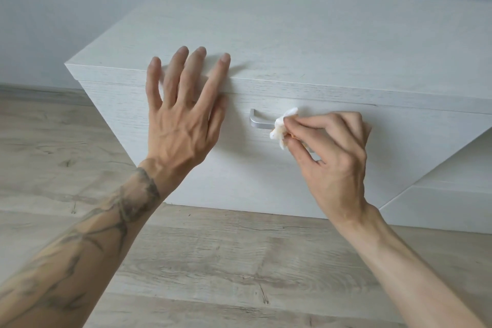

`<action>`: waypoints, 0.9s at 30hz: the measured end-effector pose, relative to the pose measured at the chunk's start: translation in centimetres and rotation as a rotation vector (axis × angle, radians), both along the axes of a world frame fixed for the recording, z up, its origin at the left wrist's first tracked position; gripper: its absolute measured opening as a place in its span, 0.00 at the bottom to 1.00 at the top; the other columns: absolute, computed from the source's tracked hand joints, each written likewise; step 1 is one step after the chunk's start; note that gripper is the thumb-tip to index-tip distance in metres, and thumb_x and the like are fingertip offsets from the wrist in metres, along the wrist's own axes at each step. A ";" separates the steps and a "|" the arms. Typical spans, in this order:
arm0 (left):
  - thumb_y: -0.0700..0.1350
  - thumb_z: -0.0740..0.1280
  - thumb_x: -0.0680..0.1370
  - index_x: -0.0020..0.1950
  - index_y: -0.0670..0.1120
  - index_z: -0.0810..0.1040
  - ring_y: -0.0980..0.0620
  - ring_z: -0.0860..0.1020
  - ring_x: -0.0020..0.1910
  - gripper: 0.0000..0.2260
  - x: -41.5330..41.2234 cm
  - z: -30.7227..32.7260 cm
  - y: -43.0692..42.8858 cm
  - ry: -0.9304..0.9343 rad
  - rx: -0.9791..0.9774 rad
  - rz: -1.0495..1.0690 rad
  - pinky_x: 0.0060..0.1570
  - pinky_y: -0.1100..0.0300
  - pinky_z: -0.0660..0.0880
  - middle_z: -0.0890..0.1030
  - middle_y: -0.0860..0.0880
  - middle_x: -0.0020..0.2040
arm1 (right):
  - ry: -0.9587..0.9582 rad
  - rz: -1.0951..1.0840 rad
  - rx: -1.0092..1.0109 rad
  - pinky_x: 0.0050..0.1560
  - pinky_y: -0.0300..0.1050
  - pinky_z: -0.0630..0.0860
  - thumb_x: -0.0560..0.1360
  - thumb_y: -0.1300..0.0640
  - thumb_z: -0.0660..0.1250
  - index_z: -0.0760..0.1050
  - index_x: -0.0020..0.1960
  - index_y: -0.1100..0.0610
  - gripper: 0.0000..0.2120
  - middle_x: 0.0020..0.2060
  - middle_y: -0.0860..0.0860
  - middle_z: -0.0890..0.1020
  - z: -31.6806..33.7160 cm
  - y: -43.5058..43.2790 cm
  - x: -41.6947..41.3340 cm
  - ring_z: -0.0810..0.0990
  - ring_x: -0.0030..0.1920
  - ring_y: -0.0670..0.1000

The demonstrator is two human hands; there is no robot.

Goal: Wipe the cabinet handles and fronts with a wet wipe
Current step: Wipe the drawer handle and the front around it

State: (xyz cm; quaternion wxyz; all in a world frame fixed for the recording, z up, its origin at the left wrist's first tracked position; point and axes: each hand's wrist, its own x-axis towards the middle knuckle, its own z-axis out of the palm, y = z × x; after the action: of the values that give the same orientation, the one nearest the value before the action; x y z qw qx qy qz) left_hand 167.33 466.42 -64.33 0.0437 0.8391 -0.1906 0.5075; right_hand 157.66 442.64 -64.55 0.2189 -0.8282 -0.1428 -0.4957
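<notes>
A low white wood-grain cabinet (292,42) stands against the wall, its front (239,173) facing me. A silver bar handle (257,122) is mounted on the front near the top. My right hand (332,152) pinches a crumpled white wet wipe (282,125) and holds it against the handle's right part, which the wipe and fingers hide. My left hand (183,112) is spread with straight fingers, its fingertips over the cabinet's top front edge, left of the handle.
Light wood-look floor (213,261) lies in front of and left of the cabinet. A pale wall (80,8) is behind it. A lower white unit (452,194) adjoins the cabinet at the right.
</notes>
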 end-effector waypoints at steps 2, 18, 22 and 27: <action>0.48 0.58 0.89 0.85 0.49 0.62 0.38 0.63 0.80 0.23 0.5 -0.5 -0.2 -0.048 -0.021 -0.019 0.81 0.36 0.52 0.70 0.39 0.79 | -0.011 0.005 -0.008 0.51 0.56 0.71 0.82 0.55 0.74 0.89 0.54 0.56 0.06 0.48 0.48 0.87 0.0 0.2 0.3 0.78 0.49 0.56; 0.50 0.58 0.88 0.82 0.47 0.67 0.38 0.66 0.74 0.22 2.5 -1.2 0.0 -0.147 -0.042 -0.072 0.76 0.36 0.56 0.76 0.36 0.73 | -0.066 -0.044 0.019 0.52 0.57 0.70 0.81 0.55 0.76 0.89 0.51 0.54 0.04 0.48 0.45 0.87 -0.5 0.3 0.3 0.76 0.51 0.55; 0.50 0.57 0.88 0.82 0.47 0.67 0.38 0.66 0.73 0.22 2.4 -1.0 -0.2 -0.156 -0.034 -0.075 0.74 0.34 0.58 0.77 0.36 0.72 | -0.063 -0.010 -0.006 0.54 0.55 0.67 0.80 0.54 0.76 0.89 0.51 0.53 0.04 0.48 0.43 0.87 -0.2 2.4 1.3 0.75 0.52 0.53; 0.50 0.57 0.88 0.82 0.47 0.68 0.38 0.66 0.73 0.22 2.4 -1.0 -0.1 -0.143 -0.042 -0.063 0.74 0.34 0.58 0.77 0.36 0.72 | -0.083 -0.055 0.013 0.54 0.55 0.68 0.80 0.55 0.77 0.89 0.50 0.54 0.04 0.48 0.44 0.87 -0.5 1.2 0.5 0.75 0.52 0.53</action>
State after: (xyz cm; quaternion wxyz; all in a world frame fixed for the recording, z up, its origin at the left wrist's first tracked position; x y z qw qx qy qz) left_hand 169.68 466.29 -65.33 0.0636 0.7933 -0.2087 0.5684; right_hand 158.17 443.84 -65.00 0.2043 -0.8093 -0.1258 -0.5362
